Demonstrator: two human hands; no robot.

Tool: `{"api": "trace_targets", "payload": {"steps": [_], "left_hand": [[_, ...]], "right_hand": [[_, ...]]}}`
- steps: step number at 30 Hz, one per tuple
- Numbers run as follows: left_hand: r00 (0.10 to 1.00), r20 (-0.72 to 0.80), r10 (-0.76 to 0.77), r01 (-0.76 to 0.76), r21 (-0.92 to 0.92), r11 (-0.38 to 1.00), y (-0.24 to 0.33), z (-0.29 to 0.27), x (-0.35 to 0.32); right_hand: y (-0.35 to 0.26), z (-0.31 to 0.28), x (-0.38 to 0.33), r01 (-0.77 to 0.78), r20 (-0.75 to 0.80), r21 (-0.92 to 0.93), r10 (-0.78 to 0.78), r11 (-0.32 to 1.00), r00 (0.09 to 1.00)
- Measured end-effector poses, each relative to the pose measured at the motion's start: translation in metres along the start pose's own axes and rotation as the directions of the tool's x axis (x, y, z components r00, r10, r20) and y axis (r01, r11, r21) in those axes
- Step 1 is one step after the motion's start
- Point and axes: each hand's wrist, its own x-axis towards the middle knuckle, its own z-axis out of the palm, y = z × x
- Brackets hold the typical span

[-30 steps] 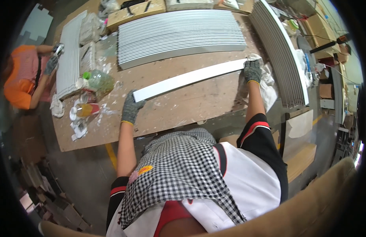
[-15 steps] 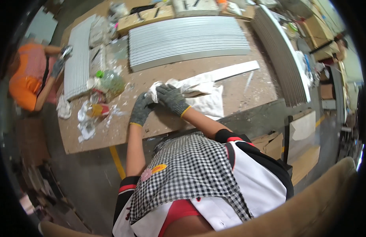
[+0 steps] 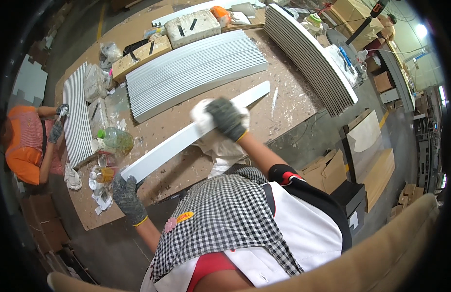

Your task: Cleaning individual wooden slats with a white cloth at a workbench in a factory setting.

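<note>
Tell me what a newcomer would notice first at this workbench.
First, the long white strip lying slantwise across the middle of the wooden table: the gloved left hand holds its near end, and the gloved right hand presses a white cloth on it. Behind lies a stack of white slats.

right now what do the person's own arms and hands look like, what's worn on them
Both hands wear dark grey knitted work gloves with yellow-trimmed cuffs: the left hand and the right hand. The forearms are bare below short sleeves; the right sleeve is black with a red and white band.
</note>
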Motion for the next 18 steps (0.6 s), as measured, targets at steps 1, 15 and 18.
{"api": "trace_targets", "payload": {"steps": [1,15,18], "left_hand": [[0.999,0.029,-0.019,0.019,-0.019,1.0,0.004,-0.001,0.001],[0.971,-0.063,0.23,-0.215,-0.646,0.732,0.086,0.105,-0.016],[0.637,0.315,0.704,-0.005,-0.911,0.413,0.093,0.092,0.022]], "right_hand": [[0.039,0.001,-0.016,-0.018,-0.104,-0.04,0.013,0.999,0.994],[-0.06,-0.054,0.036,0.106,-0.261,0.334,-0.016,0.936,0.965],[-0.076,-0.06,0.035,0.216,-0.337,0.254,-0.123,0.943,0.934]]}}
